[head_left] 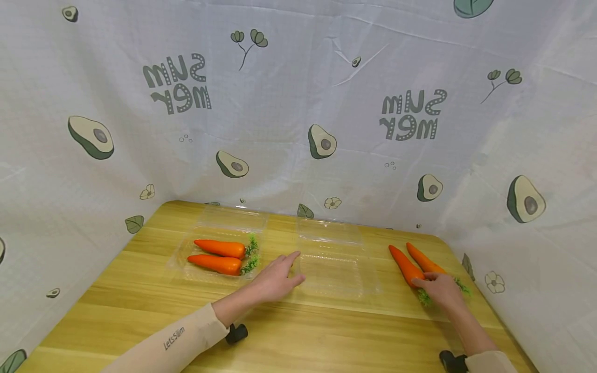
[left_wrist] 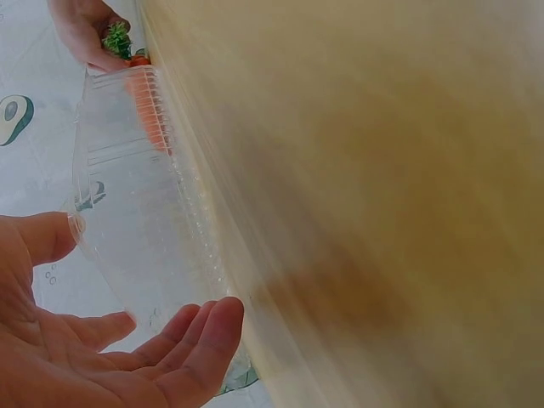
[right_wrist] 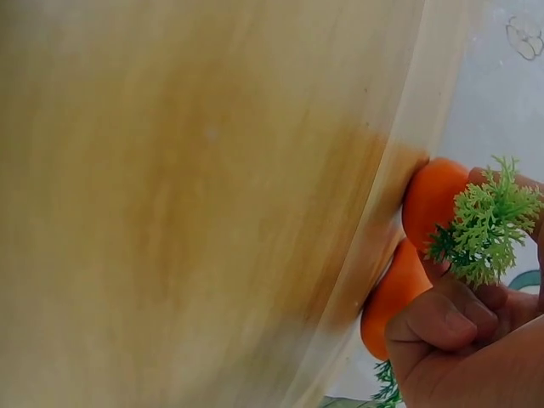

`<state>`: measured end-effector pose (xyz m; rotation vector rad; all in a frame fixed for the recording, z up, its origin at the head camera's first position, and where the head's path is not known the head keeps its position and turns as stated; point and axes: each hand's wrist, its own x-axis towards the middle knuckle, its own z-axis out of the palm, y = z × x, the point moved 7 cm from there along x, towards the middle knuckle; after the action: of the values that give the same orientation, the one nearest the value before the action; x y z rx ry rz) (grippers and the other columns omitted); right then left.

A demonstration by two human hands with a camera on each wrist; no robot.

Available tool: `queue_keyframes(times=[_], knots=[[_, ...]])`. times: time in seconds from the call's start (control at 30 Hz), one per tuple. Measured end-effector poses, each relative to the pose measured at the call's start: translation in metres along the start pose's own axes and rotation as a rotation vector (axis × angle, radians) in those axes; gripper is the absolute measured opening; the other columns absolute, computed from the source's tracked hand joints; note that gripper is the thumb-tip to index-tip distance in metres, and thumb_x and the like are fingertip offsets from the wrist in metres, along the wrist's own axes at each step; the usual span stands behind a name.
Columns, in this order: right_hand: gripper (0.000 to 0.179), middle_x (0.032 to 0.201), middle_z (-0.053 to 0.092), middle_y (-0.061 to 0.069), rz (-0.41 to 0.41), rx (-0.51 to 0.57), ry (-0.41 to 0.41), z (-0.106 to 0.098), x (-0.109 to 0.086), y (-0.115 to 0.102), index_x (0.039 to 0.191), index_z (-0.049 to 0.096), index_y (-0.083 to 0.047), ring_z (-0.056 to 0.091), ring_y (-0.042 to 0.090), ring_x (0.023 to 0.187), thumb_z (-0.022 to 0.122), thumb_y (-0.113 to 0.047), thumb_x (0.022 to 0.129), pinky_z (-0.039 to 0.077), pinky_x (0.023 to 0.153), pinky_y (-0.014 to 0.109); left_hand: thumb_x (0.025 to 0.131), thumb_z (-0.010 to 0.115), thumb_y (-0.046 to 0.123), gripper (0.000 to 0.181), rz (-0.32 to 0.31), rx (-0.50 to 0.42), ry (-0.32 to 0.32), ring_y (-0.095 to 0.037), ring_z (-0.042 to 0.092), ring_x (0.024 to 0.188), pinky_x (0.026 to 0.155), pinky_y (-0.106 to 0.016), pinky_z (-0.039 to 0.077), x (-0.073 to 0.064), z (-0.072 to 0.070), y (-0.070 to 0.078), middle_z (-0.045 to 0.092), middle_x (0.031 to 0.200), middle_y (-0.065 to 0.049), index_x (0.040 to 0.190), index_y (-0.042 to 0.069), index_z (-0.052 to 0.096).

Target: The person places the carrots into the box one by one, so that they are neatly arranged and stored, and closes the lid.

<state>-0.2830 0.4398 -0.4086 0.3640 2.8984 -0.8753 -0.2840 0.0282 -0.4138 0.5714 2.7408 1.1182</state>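
Note:
My right hand (head_left: 443, 291) grips the thick leafy end of a carrot (head_left: 404, 263) on the table's right side. In the right wrist view, its fingers curl at that carrot (right_wrist: 432, 204), beside the green leaves (right_wrist: 493, 223). Next to it lies a second carrot (head_left: 422, 257). My left hand (head_left: 278, 281) is by the left edge of a clear plastic box (head_left: 333, 261), whose lid is folded back. Its thumb and fingers are spread and hold nothing; whether the fingertips touch the box I cannot tell.
Another clear plastic box (head_left: 179, 261), lid folded back, stands at the left with two carrots (head_left: 219, 248) in it, leaves facing right. A printed curtain (head_left: 280, 114) hangs along the back and sides of the wooden table (head_left: 326, 331).

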Motion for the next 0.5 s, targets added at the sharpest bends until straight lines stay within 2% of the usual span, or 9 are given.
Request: queue_keyframes(times=[0.5], knots=[[0.077,0.141,0.038,0.046,0.001,0.021,-0.008,-0.0013,-0.002,-0.0027,0.135,0.045,0.022,0.042,0.061,0.122,0.061,-0.042,0.097,0.04,0.1,0.065,0.102,0.058,0.041,0.068,-0.001,-0.019,0.002,-0.044,0.033,0.146,0.115,-0.063,0.03,-0.0001,0.0001,-0.0002,0.039,0.156,-0.024,0.158,0.012,0.032]])
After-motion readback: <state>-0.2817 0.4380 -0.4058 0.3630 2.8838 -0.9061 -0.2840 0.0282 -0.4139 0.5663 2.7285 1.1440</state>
